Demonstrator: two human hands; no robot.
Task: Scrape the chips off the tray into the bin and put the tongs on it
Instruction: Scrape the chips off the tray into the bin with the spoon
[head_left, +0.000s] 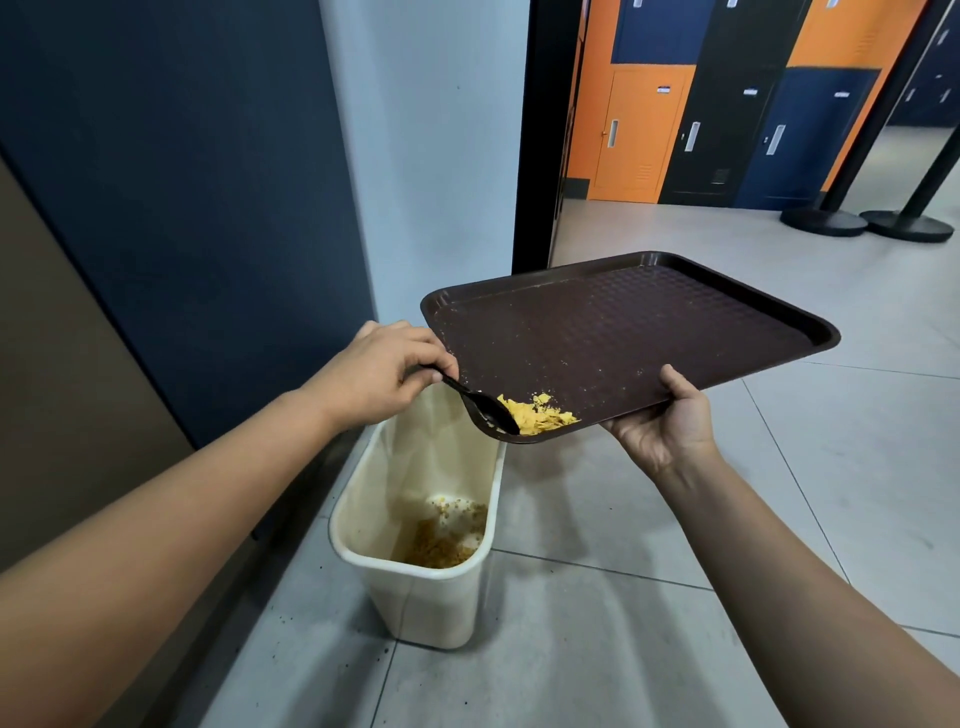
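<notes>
Her right hand (670, 421) gripped the tray (623, 332), tilted so the left hand's (384, 374) pinched tongs (475, 402) pushed the chips (537, 415) binward (363, 551).

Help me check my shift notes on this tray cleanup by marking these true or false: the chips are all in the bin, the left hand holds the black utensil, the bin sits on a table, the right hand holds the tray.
1. All chips are in the bin. False: a pile lies at the tray's lower corner.
2. The left hand holds the black utensil. True.
3. The bin sits on a table. False: on the floor.
4. The right hand holds the tray. True.
</notes>
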